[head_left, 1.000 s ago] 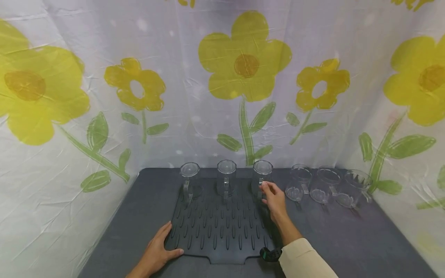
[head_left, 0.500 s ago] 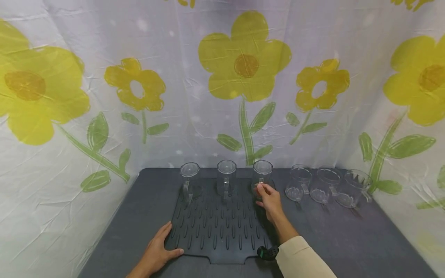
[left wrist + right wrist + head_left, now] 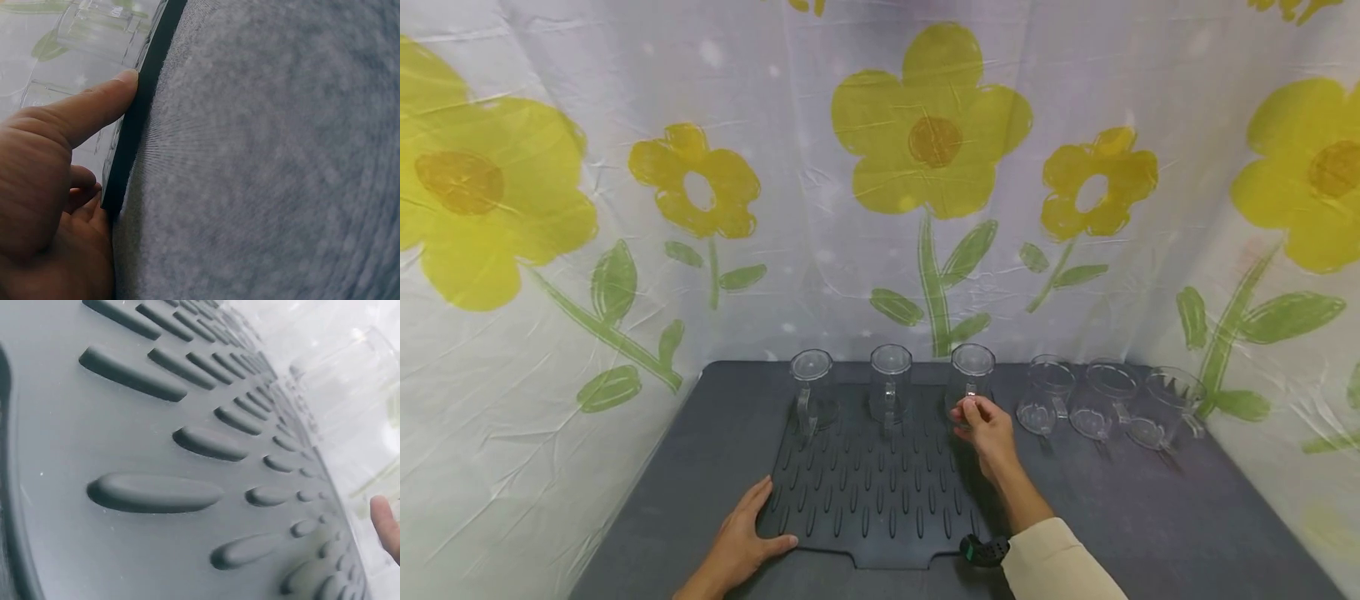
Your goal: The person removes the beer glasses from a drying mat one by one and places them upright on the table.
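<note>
In the head view a dark ribbed drying mat lies on the table. Three clear glass mugs stand upside down along its far edge: a left one, a middle one and a right one. My right hand pinches the handle of the right mug between thumb and fingers. At the mat's near left corner rests my left hand, fingers along the side and thumb at the front edge. The left wrist view shows that thumb pressing the mat's edge.
Upright on the table right of the mat stand three more glass mugs, a near-side one, one beside it and a far right one. A flower-printed curtain hangs behind and along both sides of the grey table.
My right hand dipped slightly left, then came back a little to the right, and the right mug has shifted slightly right with its handle. My left hand has stayed in place.
</note>
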`<state>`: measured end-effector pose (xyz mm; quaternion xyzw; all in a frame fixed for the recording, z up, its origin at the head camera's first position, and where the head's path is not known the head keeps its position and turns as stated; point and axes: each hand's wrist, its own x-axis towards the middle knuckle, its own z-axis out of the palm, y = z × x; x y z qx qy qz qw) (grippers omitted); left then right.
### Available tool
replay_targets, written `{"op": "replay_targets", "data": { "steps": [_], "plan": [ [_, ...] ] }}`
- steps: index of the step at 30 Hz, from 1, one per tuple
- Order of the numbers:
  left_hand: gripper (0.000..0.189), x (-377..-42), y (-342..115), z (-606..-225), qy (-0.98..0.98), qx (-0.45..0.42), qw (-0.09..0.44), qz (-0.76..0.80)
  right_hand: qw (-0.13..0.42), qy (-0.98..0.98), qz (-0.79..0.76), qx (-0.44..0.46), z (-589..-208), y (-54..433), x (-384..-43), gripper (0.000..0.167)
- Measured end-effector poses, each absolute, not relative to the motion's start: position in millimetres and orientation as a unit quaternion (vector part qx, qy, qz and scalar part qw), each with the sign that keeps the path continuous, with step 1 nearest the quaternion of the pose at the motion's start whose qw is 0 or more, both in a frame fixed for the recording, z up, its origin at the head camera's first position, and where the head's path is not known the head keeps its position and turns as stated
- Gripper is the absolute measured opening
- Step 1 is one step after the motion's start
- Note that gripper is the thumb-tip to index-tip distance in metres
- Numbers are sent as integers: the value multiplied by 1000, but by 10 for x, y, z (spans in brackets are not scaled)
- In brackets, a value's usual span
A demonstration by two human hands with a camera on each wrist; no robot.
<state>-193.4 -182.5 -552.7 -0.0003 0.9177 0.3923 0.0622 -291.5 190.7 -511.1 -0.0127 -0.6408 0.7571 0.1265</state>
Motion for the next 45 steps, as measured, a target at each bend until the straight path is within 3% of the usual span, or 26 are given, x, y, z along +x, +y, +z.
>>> {"op": "replay_targets", "data": {
  "steps": [27, 45],
  "plan": [
    [111, -1909, -1815, -5542, 917, 3, 55, 394, 125, -671, 729, 46, -4613, 2018, -2166, 30],
    [112, -1920, -1821, -5529, 919, -1, 57, 389, 176, -669, 712, 117, -4397, 1994, -1629, 20]
  ]
}}
